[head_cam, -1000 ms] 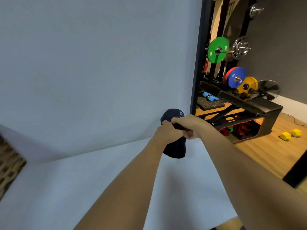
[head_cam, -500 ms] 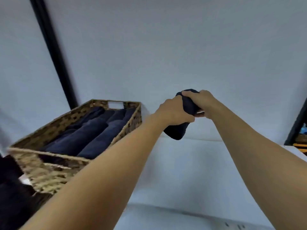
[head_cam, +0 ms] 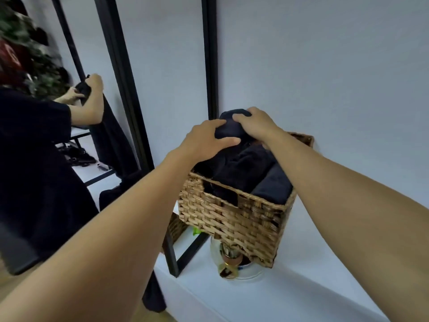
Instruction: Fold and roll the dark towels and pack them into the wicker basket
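A rolled dark towel [head_cam: 228, 130] hangs just above the far end of the wicker basket [head_cam: 232, 217]. My left hand [head_cam: 204, 141] grips the roll from the left, thumb under and fingers over. From above and the right, my right hand [head_cam: 257, 126] curls over the same roll. Several rolled dark towels [head_cam: 274, 188] lie side by side inside the basket, and the held roll touches or nearly touches them. The basket stands on a white surface [head_cam: 301, 287] against a pale wall.
Another person [head_cam: 34, 159] at the left holds a dark towel [head_cam: 109, 135] with both hands. Black frame posts [head_cam: 210, 66] rise behind the basket. A glass object [head_cam: 232, 263] sits under the basket's near corner. Plants [head_cam: 27, 49] fill the upper left.
The view has swung left and down. Both hands carried the rolled towel from open air on the right to just above the basket's far end.
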Available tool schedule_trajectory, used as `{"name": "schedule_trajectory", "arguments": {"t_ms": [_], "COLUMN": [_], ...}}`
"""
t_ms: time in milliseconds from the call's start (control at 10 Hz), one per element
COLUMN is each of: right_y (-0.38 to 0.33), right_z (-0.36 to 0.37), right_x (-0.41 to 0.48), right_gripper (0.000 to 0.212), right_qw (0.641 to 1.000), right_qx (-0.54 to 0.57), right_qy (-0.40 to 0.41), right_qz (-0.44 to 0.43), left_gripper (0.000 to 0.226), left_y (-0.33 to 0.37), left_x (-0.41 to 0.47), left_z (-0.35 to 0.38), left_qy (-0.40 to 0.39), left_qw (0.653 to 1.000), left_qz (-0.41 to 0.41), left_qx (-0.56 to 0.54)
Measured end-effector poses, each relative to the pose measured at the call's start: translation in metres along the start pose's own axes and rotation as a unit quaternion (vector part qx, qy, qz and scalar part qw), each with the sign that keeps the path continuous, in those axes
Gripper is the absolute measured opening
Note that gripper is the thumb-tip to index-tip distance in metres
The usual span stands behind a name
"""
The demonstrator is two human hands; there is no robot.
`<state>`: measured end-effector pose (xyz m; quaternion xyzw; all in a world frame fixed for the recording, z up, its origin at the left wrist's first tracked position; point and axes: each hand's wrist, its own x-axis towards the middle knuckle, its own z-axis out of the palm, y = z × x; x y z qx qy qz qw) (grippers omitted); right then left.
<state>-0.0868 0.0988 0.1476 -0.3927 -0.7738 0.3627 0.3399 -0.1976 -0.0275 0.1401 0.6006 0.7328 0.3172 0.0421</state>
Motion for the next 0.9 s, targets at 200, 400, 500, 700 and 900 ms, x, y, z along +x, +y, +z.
{"name": "schedule_trajectory", "arguments": {"t_ms": [200,400,500,700,900], "right_y": [0.021,0.043,0.043,0.041,0.041], "right_z": [0.033,0.042,0.046,0.059,0.039], "right_x": [0.025,0.031,0.030,0.024,0.007], "right_gripper": [0.050,0.035,0.032,0.041,0.034], "right_qw": [0.983,0.942,0.925,0.890,0.962], "right_qx": [-0.172,-0.308,-0.331,-0.408,-0.231], "right_qy": [-0.068,-0.082,-0.145,-0.186,-0.076], "right_qz": [0.020,-0.104,-0.119,-0.078,-0.126], "left_gripper": [0.070,0.060,0.061,0.059,0.053], "left_y": [-0.043,-0.048,-0.048,-0.045,-0.039], "left_x": [0.012,0.022,0.023,0.014,0.028], "left_z": [0.020,0.045,0.046,0.047,0.040], "left_qy": [-0.016,-0.097,-0.142,-0.193,-0.134], "left_qw": [0.999,0.994,0.986,0.942,0.965], "left_qz": [-0.030,-0.012,-0.040,-0.050,-0.081], "left_qx": [-0.005,0.045,0.079,0.270,0.211]}}
